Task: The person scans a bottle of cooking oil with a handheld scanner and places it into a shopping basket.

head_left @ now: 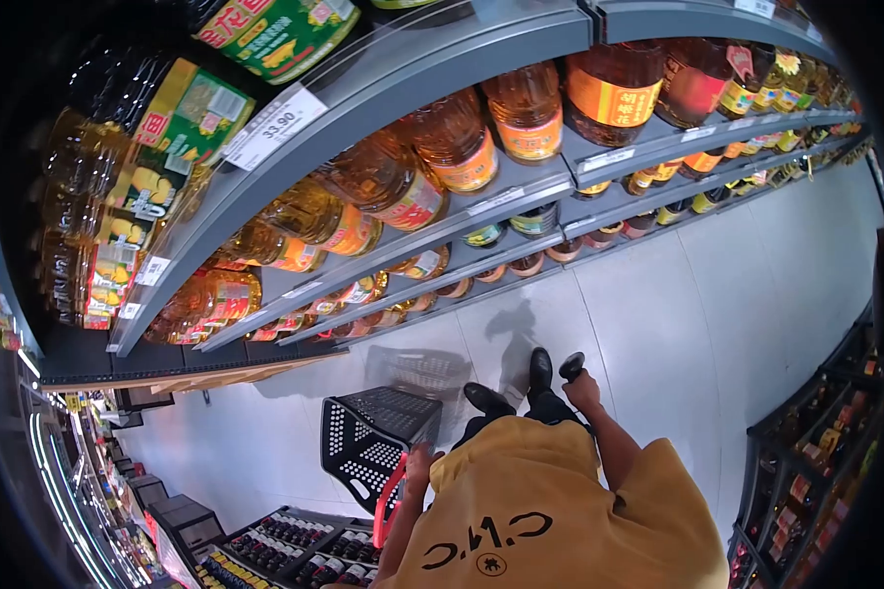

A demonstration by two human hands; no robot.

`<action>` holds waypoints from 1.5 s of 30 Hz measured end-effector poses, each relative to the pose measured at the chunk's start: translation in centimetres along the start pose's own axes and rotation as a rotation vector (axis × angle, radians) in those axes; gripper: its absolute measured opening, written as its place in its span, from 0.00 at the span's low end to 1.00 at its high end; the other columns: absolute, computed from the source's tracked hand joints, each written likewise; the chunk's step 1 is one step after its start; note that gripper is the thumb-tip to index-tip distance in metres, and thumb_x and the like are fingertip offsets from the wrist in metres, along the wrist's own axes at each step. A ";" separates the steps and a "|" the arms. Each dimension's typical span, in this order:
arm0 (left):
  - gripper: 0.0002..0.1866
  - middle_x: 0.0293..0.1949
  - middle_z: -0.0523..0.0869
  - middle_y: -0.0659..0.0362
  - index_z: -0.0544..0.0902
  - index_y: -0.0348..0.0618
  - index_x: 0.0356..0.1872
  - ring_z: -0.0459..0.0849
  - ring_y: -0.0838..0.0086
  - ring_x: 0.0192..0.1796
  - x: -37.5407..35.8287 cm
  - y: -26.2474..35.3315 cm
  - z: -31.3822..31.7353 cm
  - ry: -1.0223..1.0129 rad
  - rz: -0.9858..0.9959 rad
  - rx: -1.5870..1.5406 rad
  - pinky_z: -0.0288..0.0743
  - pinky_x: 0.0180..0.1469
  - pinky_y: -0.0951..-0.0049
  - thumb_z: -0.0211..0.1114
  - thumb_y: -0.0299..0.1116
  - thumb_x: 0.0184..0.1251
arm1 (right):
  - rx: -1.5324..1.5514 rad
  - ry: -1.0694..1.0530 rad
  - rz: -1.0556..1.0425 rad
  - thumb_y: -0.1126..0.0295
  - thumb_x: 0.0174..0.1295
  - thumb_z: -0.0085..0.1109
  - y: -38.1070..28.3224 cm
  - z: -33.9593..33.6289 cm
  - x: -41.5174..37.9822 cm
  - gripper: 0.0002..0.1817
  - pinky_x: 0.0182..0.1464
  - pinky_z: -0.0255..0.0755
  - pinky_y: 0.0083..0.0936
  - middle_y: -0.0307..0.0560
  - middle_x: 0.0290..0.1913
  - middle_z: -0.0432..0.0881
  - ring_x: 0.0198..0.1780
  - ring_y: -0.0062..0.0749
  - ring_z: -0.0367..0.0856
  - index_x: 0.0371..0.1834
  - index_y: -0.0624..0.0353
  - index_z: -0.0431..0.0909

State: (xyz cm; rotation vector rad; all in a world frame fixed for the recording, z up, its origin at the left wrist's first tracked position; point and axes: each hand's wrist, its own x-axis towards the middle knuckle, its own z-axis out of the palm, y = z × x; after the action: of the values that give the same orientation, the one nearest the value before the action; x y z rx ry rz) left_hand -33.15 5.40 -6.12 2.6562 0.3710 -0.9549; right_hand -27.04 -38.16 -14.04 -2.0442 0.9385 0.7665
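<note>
The left hand [420, 461] is closed around the red handle [391, 501] of one black perforated plastic shopping basket [368, 437], which hangs beside the person's left leg, just above the pale tiled floor [717, 314]; nothing shows inside the basket from this angle. The right hand [581, 388] grips one small dark rounded object [572, 365], too small to identify, held out past the two black shoes [514, 388]. Grey metal shelves [521, 191] curve overhead in at least four tiers, packed with amber cooking-oil bottles [457, 142] bearing orange labels; about eight large ones show clearly on the upper tier; a white price tag [277, 126] reads 33.90. The person wears a mustard shirt [550, 510].
</note>
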 end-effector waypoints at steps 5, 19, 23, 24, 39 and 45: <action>0.30 0.54 0.83 0.45 0.82 0.41 0.55 0.79 0.52 0.61 -0.2 0.2 0.2 0.028 0.039 0.012 0.72 0.63 0.58 0.75 0.46 0.53 | -0.009 0.008 -0.027 0.63 0.46 0.67 0.2 0.1 0.2 0.28 0.55 0.76 0.46 0.64 0.47 0.85 0.52 0.58 0.83 0.52 0.64 0.75; 0.27 0.56 0.84 0.48 0.84 0.49 0.55 0.79 0.55 0.61 1.2 -2.1 1.5 -0.006 0.103 -0.053 0.72 0.63 0.59 0.75 0.46 0.53 | -0.002 -0.024 0.003 0.62 0.51 0.63 -0.2 -0.5 -0.1 0.26 0.56 0.76 0.46 0.64 0.47 0.85 0.52 0.58 0.83 0.54 0.63 0.75; 0.28 0.55 0.84 0.48 0.84 0.47 0.55 0.80 0.55 0.61 1.4 -2.4 1.4 0.001 0.046 -0.050 0.72 0.63 0.60 0.76 0.47 0.52 | 0.013 -0.034 -0.001 0.63 0.51 0.62 0.1 0.1 0.6 0.26 0.56 0.76 0.45 0.64 0.47 0.85 0.53 0.57 0.83 0.54 0.64 0.75; 0.28 0.55 0.84 0.49 0.84 0.46 0.55 0.80 0.55 0.60 1.8 -2.7 1.5 -0.002 0.065 -0.046 0.72 0.64 0.61 0.76 0.47 0.52 | 0.015 -0.040 0.003 0.63 0.51 0.62 0.1 0.1 0.7 0.26 0.57 0.76 0.45 0.64 0.47 0.85 0.53 0.57 0.83 0.54 0.64 0.75; 0.28 0.53 0.84 0.46 0.84 0.41 0.52 0.80 0.53 0.59 2.3 -1.9 1.3 0.112 0.177 -0.038 0.72 0.63 0.59 0.75 0.47 0.52 | 0.029 0.062 -0.087 0.63 0.50 0.63 0.4 -1.1 -0.5 0.24 0.56 0.76 0.46 0.65 0.45 0.85 0.52 0.59 0.83 0.50 0.65 0.76; 0.28 0.53 0.84 0.45 0.84 0.40 0.53 0.80 0.52 0.59 1.3 -3.7 1.7 0.075 0.178 -0.047 0.72 0.63 0.60 0.75 0.46 0.53 | 0.031 0.049 0.008 0.63 0.51 0.62 1.4 -0.5 -2.8 0.24 0.57 0.75 0.44 0.64 0.46 0.84 0.53 0.56 0.82 0.51 0.63 0.75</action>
State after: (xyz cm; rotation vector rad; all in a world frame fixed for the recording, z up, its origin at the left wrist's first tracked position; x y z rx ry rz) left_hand -34.44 8.35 -8.90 2.6352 0.1675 -0.7855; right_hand -29.64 -38.23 -12.18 -2.0415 0.9813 0.7045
